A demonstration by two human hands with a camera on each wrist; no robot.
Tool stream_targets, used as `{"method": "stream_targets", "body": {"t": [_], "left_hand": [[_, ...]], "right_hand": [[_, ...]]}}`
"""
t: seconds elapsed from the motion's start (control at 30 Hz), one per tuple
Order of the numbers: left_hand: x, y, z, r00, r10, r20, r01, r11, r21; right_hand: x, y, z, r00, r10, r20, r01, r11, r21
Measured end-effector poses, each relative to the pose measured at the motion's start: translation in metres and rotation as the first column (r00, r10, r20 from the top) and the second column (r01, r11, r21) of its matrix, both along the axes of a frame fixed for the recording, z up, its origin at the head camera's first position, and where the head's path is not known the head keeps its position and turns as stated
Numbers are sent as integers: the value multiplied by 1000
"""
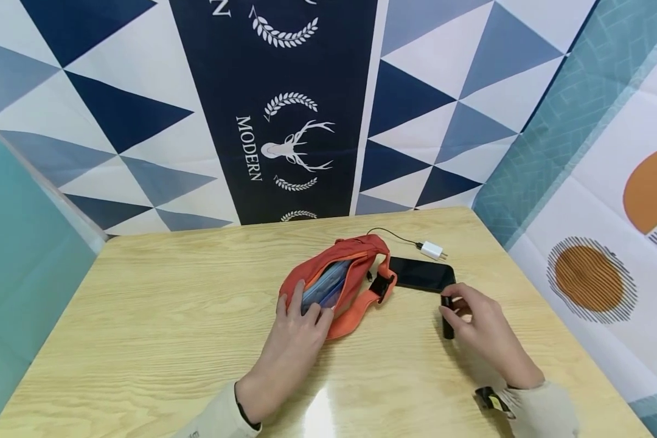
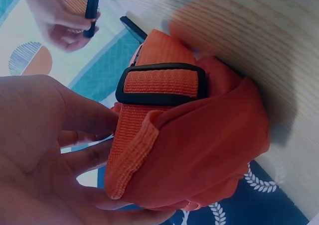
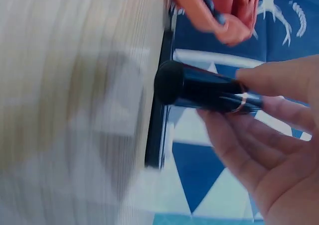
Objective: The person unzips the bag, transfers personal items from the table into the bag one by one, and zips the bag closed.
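An orange-red waist bag [image 1: 356, 267] lies on the table with its zip open. Light-blue contents [image 1: 331, 281] show inside. My left hand [image 1: 298, 331] grips the bag's near edge, fingers at the opening; in the left wrist view the thumb lies by the webbing strap [image 2: 127, 135] and its black slider [image 2: 202, 83]. Off to the right, my right hand [image 1: 484, 325] pinches a black lipstick tube [image 1: 447, 328] by its upper end. The tube stands roughly upright, a thin coppery ring near the fingers. In the right wrist view its flat end [image 3: 169, 83] faces the camera.
A black phone [image 1: 421, 274] lies flat beyond the right hand, beside the bag's buckle [image 1: 381, 286]. Behind it are a white charger plug [image 1: 432, 250] and a thin black cable [image 1: 396, 235]. Patterned cloth walls stand behind and beside the wooden table [image 1: 186, 316].
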State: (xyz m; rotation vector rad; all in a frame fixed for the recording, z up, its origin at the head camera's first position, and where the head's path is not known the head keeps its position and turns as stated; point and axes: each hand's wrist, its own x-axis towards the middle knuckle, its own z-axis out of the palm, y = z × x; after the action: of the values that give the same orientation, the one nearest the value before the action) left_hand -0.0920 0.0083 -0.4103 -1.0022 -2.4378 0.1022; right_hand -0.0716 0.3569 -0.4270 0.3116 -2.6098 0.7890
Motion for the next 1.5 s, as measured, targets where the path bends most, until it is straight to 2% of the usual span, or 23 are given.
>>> {"method": "stream_targets", "body": {"t": [0.17,0.33,0.6,0.73,0.83,1.03,1.2,1.5], "left_hand": [[-2,-3,1,1000,9,13,-9,1000,-2],[-3,-3,1,1000,4,30,-3,1000,-15],[-5,-2,-1,999,-3,37,4,1000,-26],[-5,1,-2,999,-13,41,14,999,-35],[-5,2,-3,999,-16,40,18,999,-44],[-5,1,-1,999,-14,31,15,998,-53],[-5,0,1,1000,-8,25,10,998,-60],[-6,-7,3,1000,3,-2,-3,999,-53]], "right_hand": [[-6,-28,4,993,84,-81,-87,996,-22],[-6,-50,13,969,193,-151,-198,980,-19],[-13,-75,50,932,304,-199,-292,953,84],[-20,-90,66,913,351,-206,-339,936,96],[-28,-103,71,901,371,-225,-362,929,81],[-46,-128,71,889,374,-265,-373,926,55],[-57,-139,65,882,376,-286,-381,924,39],[-68,-148,52,881,427,-204,-417,904,92]]}}
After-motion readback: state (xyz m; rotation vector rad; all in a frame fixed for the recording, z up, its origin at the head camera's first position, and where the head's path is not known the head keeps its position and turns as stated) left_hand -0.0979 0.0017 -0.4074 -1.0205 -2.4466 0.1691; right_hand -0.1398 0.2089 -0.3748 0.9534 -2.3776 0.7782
